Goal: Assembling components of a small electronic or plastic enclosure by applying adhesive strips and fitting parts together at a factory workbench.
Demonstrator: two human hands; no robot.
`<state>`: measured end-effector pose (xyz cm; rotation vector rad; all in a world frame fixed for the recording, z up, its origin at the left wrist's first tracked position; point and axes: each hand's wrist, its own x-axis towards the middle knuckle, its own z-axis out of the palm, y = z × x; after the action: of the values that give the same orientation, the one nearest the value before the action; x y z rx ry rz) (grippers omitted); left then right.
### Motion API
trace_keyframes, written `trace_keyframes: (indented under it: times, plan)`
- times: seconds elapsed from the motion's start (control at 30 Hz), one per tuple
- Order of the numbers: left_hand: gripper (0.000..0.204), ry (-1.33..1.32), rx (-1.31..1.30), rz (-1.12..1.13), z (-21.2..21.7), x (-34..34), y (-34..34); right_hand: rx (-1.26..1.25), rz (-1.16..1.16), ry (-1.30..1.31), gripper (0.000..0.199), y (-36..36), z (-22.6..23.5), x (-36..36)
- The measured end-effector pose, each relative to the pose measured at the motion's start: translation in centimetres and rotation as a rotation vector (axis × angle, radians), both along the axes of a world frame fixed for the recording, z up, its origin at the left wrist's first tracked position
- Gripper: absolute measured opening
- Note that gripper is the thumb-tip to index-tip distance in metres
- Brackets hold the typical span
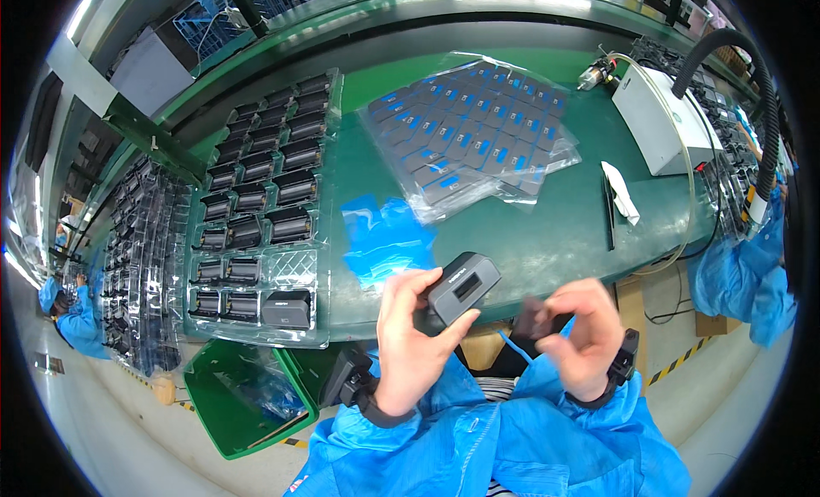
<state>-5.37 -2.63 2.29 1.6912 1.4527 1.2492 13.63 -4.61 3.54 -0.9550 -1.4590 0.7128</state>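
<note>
My left hand grips a dark grey box-shaped device with a rectangular window on its top, held just above the table's front edge. Close to its right, my right hand pinches a small dark flat part between thumb and fingers. The two hands are a few centimetres apart. Both wrists carry black bands and blue sleeves.
A clear plastic tray with several black devices lies at the left. Bagged flat parts with blue tabs are spread at the back. Blue film scraps lie in the middle. A white box, tweezers, and a green bin are nearby. A co-worker in blue sits far left.
</note>
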Motion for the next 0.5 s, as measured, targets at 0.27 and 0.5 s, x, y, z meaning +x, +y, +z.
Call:
trace_keyframes:
  times: [0.27,0.5]
  plan:
    - [0.056,0.158,0.336,0.122,-0.6,0.7,0.3,-0.009,0.049,-0.228,0.030,-0.2,1.4,-4.2]
    - [0.060,0.004,0.292,0.155,-1.3,1.5,0.2,-0.128,0.121,-0.257,0.031,-0.2,1.3,-4.7]
